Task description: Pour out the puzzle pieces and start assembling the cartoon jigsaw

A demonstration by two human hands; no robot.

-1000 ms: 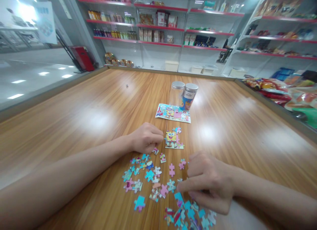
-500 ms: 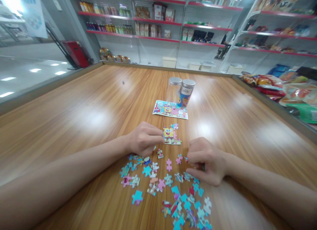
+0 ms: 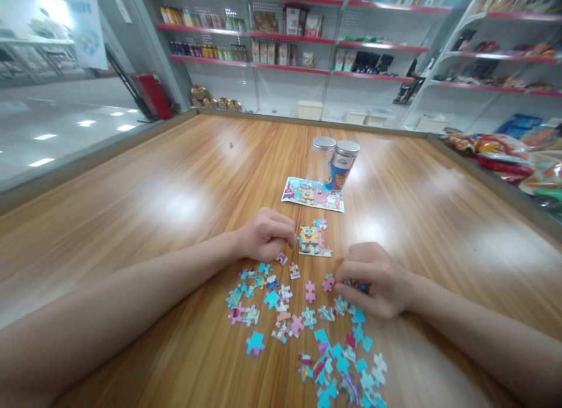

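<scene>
My left hand [image 3: 268, 235] is closed, fingers curled, just left of a partly joined jigsaw puzzle [image 3: 309, 236] with a yellow cartoon figure. A small gap shows between the fingertips and the puzzle's edge; whatever they may hold is hidden. Below that hand lies a loose puzzle piece [image 3: 281, 258]. To the right, my right hand [image 3: 377, 278] curls its fingers and thumb around several small puzzle pieces [image 3: 359, 285], partly covered. A pink piece [image 3: 328, 282] lies by its fingertips, and another pink piece [image 3: 310, 291] is between the hands.
Loose pieces [image 3: 338, 356] are spread over the near part of the wooden table [image 3: 184, 291]. Behind the puzzle lies a picture sheet [image 3: 313, 195], with a clear jar [image 3: 321, 162] and a labelled jar [image 3: 343, 165]. Snack packs [image 3: 496, 153] are at the right; shelves stand behind.
My left hand has drawn slightly away from the puzzle's left edge, uncovering the piece below it. My right hand stays low, with more of the pieces under its fingers showing. The view has shifted left.
</scene>
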